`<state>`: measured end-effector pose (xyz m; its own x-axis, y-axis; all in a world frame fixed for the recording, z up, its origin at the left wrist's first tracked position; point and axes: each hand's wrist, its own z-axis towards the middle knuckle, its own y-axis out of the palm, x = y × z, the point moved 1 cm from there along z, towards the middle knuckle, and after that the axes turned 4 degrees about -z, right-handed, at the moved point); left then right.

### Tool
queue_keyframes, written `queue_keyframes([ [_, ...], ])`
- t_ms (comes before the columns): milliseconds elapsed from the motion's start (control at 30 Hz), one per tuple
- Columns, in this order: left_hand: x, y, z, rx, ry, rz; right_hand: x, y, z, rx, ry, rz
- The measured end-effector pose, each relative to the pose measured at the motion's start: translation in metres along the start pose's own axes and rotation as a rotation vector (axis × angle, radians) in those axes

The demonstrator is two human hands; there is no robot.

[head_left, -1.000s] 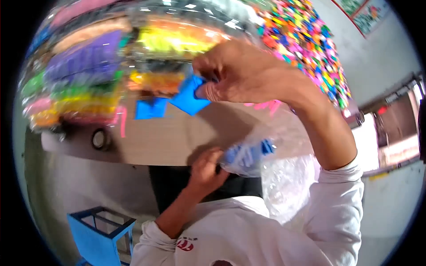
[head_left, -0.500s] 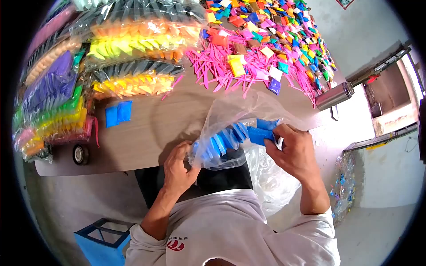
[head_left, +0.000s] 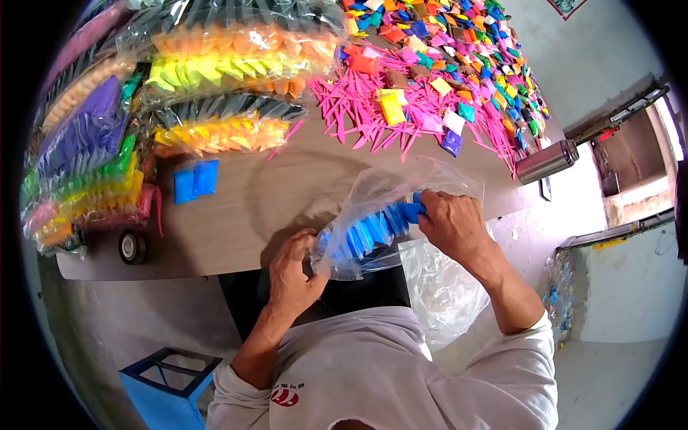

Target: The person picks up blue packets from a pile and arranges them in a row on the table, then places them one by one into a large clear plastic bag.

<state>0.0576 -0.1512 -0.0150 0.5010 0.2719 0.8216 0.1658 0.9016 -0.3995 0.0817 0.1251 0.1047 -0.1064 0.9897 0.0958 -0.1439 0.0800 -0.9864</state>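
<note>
A clear plastic bag (head_left: 373, 183) lies at the table's front edge, partly filled with a row of blue packets (head_left: 369, 233). My left hand (head_left: 294, 269) grips the bag's closed left end between thumb and fingers. At the bag's mouth on the right, my right hand (head_left: 455, 222) is closed on a blue packet (head_left: 412, 210) at the end of the row. Its fingertips are partly hidden behind the packet and film. Two more blue packets (head_left: 195, 181) lie flat on the table to the left.
Bags of coloured packets (head_left: 222, 72) are stacked at the left. Pink plastic sticks (head_left: 365, 115) and many loose small packets cover the back right, beside a metal flask (head_left: 548, 161). A tape roll (head_left: 132, 248) sits at the front left; crumpled clear plastic (head_left: 448, 287) hangs near my lap.
My right hand has moved slightly left and up, pushing the blue packet further into the row. The view has shifted a little; my left hand keeps its hold on the bag.
</note>
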Motion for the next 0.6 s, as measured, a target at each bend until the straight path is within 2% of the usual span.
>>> queue_keyframes([
  [167, -0.003, 0.001, -0.002, -0.003, 0.022, 0.011, 0.002, 0.002, 0.0, 0.045, -0.005, -0.001],
  [233, -0.002, -0.001, 0.0, -0.005, 0.028, 0.024, -0.003, -0.008, 0.006, -0.168, 0.097, -0.024],
  [267, -0.001, -0.001, 0.0, -0.009, 0.023, 0.019, -0.002, 0.0, 0.007, -0.171, 0.097, -0.022],
  [333, 0.0, -0.001, 0.0, -0.014, 0.021, 0.015, 0.002, 0.021, 0.007, -0.305, 0.106, -0.145],
  [433, 0.0, 0.0, 0.002, -0.01, 0.023, 0.017, 0.007, 0.012, 0.007, -0.221, 0.013, -0.013],
  [533, 0.001, -0.001, 0.001, -0.013, 0.025, 0.027, 0.004, -0.002, 0.004, -0.225, 0.088, 0.067],
  [600, 0.0, 0.0, 0.001, -0.007, 0.009, 0.018, 0.006, -0.001, 0.003, -0.197, 0.064, 0.057],
])
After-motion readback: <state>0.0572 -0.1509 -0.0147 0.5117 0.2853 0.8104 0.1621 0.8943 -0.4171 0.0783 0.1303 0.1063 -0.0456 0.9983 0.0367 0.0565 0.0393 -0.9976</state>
